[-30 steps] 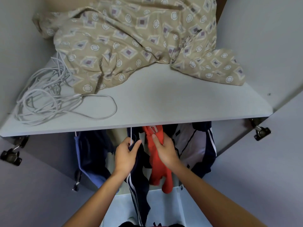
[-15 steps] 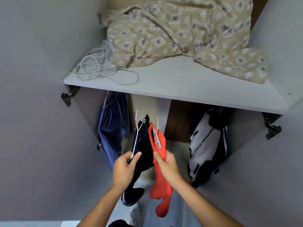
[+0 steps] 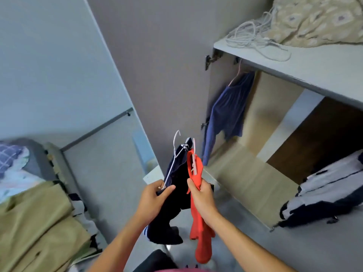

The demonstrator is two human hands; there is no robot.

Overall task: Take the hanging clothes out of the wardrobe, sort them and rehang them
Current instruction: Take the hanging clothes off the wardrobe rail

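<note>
Head view — wardrobe point(image 3: 231, 169) holds blue garment point(image 3: 228, 112).

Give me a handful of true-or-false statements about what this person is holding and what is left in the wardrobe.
1. The left hand holds a dark navy garment on a white hanger. True.
2. The right hand holds a green garment. False: it grips an orange-red garment.
3. A blue garment hangs inside the wardrobe. True.
4. The shelf above the clothes holds stacked books. False: a coiled white cord and patterned beige fabric lie there.
5. Both held garments hang on the rail. False: they are outside the wardrobe.
</note>
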